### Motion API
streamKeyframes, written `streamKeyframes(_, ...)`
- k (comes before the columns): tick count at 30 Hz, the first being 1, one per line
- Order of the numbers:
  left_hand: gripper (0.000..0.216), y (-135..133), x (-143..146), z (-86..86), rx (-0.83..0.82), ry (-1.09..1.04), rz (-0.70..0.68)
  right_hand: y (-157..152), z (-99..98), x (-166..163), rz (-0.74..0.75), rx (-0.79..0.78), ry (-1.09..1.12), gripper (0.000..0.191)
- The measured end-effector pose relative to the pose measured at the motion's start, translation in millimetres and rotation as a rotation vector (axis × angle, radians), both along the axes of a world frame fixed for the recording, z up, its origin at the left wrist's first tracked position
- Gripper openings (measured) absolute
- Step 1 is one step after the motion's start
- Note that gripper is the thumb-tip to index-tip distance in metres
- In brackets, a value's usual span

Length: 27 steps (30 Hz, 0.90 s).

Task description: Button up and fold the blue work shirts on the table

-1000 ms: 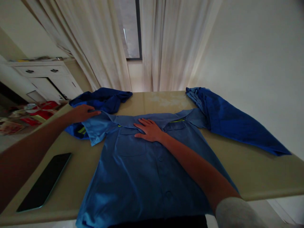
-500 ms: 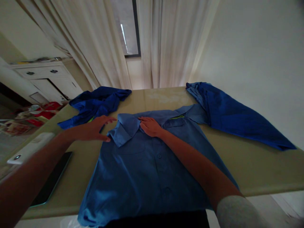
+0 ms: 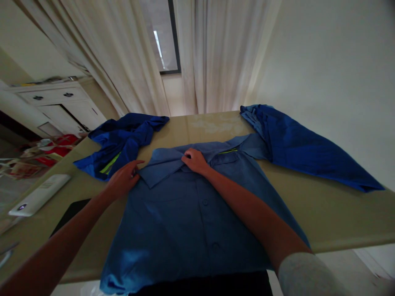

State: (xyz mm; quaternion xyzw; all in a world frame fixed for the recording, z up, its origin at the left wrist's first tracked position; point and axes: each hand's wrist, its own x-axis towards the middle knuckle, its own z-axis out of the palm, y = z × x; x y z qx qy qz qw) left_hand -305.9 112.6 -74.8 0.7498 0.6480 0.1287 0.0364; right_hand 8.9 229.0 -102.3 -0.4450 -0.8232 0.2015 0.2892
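A blue work shirt lies spread on the table, its buttoned front facing up and its lower edge hanging over the near side. At the top left, a flap of its cloth is folded into a point. My left hand is at that flap's outer corner, with thumb and fingers closed on the cloth and the index finger sticking out. My right hand pinches the flap's inner end near the collar, fingers curled. The dark blue sleeves lie out to either side, the left sleeve crumpled and the right sleeve flatter.
Left of the shirt lie a white device and a dark flat tablet-like thing, partly behind my left forearm. A wall stands close on the right, curtains at the back. A white cabinet stands beyond the left edge.
My left hand has come down onto the flap's corner and closed there. My right hand, flat before, has curled and lifted the cloth slightly. The flap is pulled straighter.
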Motion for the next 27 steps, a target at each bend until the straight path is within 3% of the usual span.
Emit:
streamKeyframes(3, 0.06, -1.8, 3.2, -0.7, 0.043, 0.068, -0.148, -3.4, 2.1, -0.6, -0.002, 0.018, -0.047, 0.034)
streamKeyframes(6, 0.051, -0.5, 4.3, 2.0, 0.057, 0.107, -0.24, -5.9, 4.5, -0.7, 0.013, 0.011, -0.051, 0.039)
streamKeyframes(11, 0.048, 12.3, -15.3, 12.9, -0.174, -0.037, -0.253, -5.1, 3.9, -0.2, 0.029, -0.013, -0.05, 0.024)
streamKeyframes(14, 0.048, 28.0, -18.8, 18.6, -0.292, -0.21, -0.155, -4.2, 2.2, -2.3, 0.002, -0.004, -0.055, 0.017)
streamKeyframes(19, 0.057, 71.9, 21.3, 17.4, -0.106, -0.323, 0.194, -4.5, -0.3, -2.8, 0.056, 0.009, -0.02, 0.015)
streamKeyframes(23, 0.038, 107.3, 54.7, 6.9, -0.16, -0.355, 0.252, -5.1, -3.6, -0.9, 0.046, 0.037, 0.006, 0.021)
streamKeyframes(27, 0.03, 123.6, 63.9, -0.8, -0.123, -0.304, 0.379, -4.7, -6.6, -2.3, -0.017, 0.051, 0.001, 0.023)
